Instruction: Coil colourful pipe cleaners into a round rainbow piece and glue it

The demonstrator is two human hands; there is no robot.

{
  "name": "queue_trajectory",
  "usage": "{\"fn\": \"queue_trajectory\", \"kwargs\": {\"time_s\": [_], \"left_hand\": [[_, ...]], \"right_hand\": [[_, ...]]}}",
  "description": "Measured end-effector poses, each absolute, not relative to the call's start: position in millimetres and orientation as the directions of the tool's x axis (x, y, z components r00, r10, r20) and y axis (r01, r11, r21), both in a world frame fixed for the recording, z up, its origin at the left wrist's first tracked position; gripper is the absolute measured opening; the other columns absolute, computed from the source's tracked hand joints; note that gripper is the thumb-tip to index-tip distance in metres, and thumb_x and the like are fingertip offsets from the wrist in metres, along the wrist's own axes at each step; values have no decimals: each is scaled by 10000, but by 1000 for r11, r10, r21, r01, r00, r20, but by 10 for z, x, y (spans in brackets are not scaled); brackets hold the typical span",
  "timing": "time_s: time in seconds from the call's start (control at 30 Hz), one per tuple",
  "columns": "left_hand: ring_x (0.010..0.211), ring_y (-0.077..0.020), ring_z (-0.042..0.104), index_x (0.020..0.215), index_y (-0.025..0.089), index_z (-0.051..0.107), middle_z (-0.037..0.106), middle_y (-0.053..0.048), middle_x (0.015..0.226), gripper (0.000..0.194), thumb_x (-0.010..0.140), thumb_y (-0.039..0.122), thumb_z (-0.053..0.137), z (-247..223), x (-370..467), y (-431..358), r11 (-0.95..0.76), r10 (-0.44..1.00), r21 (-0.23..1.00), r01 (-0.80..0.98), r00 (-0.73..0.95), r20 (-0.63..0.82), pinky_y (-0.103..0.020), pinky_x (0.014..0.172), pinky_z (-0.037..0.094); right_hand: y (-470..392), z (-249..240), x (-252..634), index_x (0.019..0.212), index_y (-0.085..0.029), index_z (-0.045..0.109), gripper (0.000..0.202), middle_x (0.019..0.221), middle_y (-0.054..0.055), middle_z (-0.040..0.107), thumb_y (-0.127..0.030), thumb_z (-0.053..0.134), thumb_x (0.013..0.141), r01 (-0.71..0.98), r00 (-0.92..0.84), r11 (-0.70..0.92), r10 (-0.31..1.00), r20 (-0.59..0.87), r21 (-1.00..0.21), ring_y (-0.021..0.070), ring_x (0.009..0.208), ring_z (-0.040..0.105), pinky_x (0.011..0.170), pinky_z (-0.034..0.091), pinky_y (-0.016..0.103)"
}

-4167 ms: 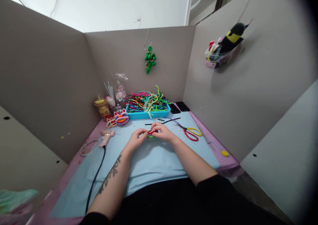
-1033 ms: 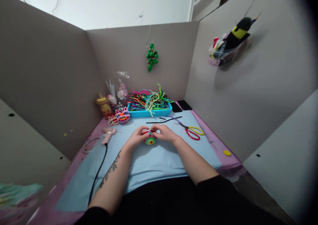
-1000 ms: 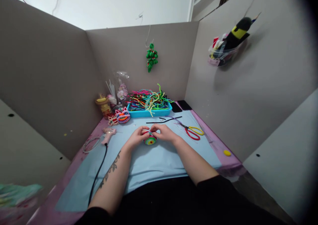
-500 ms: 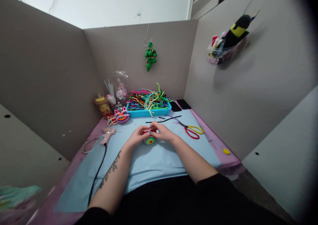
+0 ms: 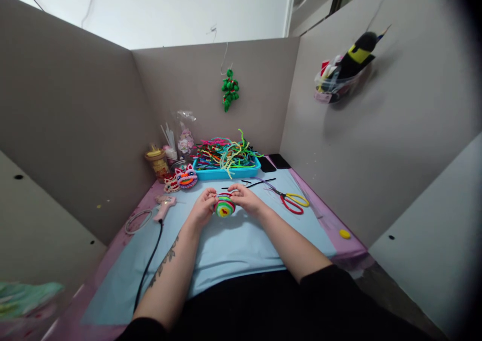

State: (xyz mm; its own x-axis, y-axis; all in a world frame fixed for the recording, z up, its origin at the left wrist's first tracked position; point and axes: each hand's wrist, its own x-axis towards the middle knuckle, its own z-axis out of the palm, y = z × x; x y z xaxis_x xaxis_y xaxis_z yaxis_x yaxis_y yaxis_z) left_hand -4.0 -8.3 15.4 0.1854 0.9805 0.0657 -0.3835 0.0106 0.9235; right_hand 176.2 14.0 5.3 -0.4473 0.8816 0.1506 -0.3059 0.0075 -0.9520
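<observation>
Left hand (image 5: pixel 203 208) and right hand (image 5: pixel 245 199) pinch striped round piece (image 5: pixel 225 208) from opposite sides; piece sits between them, over blue-covered counter (image 5: pixel 241 248), yellow-and-red centre showing.

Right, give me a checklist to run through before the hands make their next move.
1. Round, striped, multicoloured fuzzy piece supported by the bare left hand: ok, held at its left side.
2. Bare right hand gripping it too: cannot tell; fingers are at its upper right.
3. Red-and-yellow-handled scissors away from the hands: ok, lying to the right.
4. Pink, black-corded glue gun hot: cannot tell.
5. All fuzzy stems inside the bright-blue plastic tray: not ok, thin black pieces lie in front.
</observation>
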Motion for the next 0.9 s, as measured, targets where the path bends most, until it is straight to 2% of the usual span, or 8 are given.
{"fn": "queue_trajectory", "kwargs": {"time_s": [0.17,0.27,0.33,0.43,0.5,0.6,0.77,0.9], "left_hand": [[592,-86,549,906,170,506,567,31,725,386,615,277,737,106,-48,-62,24,977,930,-368,207,57,-199,567,418],[748,-143,598,1022,178,502,604,-43,915,438,688,394,687,98,-38,-62,28,969,946,-322,241,53,-247,636,461],[942,-192,582,1143,210,468,549,-91,1145,545,685,406,689,93,-23,-63,-78,970,963,-259,205,134,-286,730,474],[1177,-259,455,1233,243,438,404,-111,1352,778,546,311,795,88,10,-78,-327,934,944,-44,135,330,-340,898,425],[1216,-280,418,1216,230,482,428,-110,1337,803,488,264,821,92,27,-98,-447,891,888,106,142,431,-374,982,362],[1202,-276,433,1146,219,560,504,-95,1269,661,530,263,796,105,26,-129,-541,841,812,220,149,520,-383,1040,290],[1086,-266,512,1179,212,546,575,-79,1159,562,651,320,707,113,-6,-148,-442,895,873,205,39,444,-374,974,350],[1099,-262,505,1199,203,528,560,-91,1196,545,691,334,673,114,4,-154,-469,883,866,174,117,454,-359,974,348]], "right_hand": [[103,65,1716,939,-191,494,451,726,-15,635,-261,763,584,-424,-472,-126,876,100,-897,138,618,604,557,453,246],[134,44,1708,904,-201,481,441,749,-19,644,-234,768,571,-518,-395,-168,917,61,-839,143,630,612,577,475,266],[169,9,1698,882,-207,470,419,777,-24,645,-233,760,579,-576,-337,-188,941,22,-796,144,656,619,602,484,274],[193,-49,1660,874,-208,470,399,800,-17,645,-236,752,592,-605,-321,-215,947,-12,-767,155,683,626,611,487,284],[176,-69,1621,888,-206,483,403,805,-5,646,-228,755,591,-604,-348,-222,938,3,-766,164,701,628,619,487,287],[117,-55,1576,914,-196,513,375,848,18,647,-254,740,622,-615,-380,-195,922,70,-764,165,757,624,658,490,281],[29,15,1564,966,-171,586,367,934,53,648,-315,722,658,-564,-487,-136,851,195,-814,164,824,611,754,476,294],[0,29,1549,950,-156,636,362,867,42,664,-292,741,631,-486,-473,5,839,268,-874,159,803,605,775,455,294]]}}
